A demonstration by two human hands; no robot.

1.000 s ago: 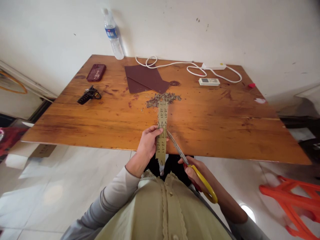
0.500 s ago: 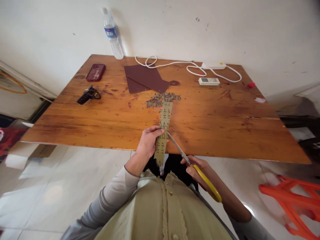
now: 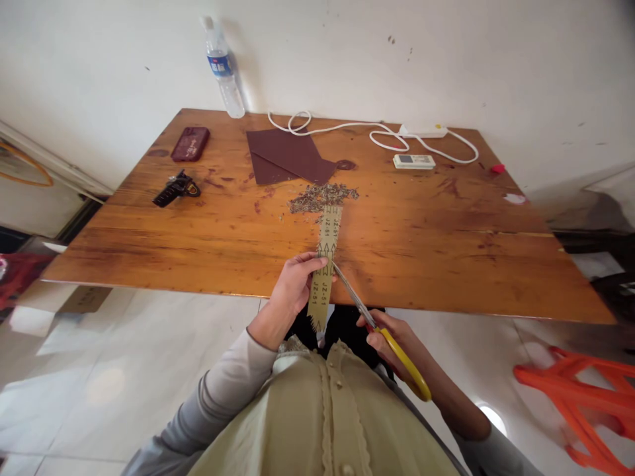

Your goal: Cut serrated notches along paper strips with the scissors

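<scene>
L hand (image 3: 296, 281) pinches the middle of a tan paper strip (image 3: 320, 294), thumb on top, other fingers behind & mostly out of my sight. Strip's printed w/ arrows & "JZ-51"; its far end runs up to a heap of scraps (image 3: 322, 195) on the wooden table (image 3: 446, 251), tho I can't tell from here if they touch. Near end sticks out past the table's front edge & is cut ragged, like a fringe. R hand (image 3: 389, 334) is curled round the scissors (image 3: 409, 367), yellow handle showing, blades angled up-left w/ tips right at the strip's R edge, close to the L thumb. Can't tell if the blades are parted.

Behind the heap: two dark red sheets (image 3: 290, 158), one overlapping the other. Over on the person's L, a dark red phone case (image 3: 190, 144) & nr it a black hair clip (image 3: 173, 190). Plastic bottle (image 3: 223, 73) w/ blue label stands at the back by the wall (image 3: 317, 59). Back R: white cord (image 3: 342, 126) looping to a power strip (image 3: 426, 131), w/ a remote (image 3: 415, 162) just in front. Orange stool (image 3: 585, 396) on the floor (image 3: 114, 370), R side.
</scene>
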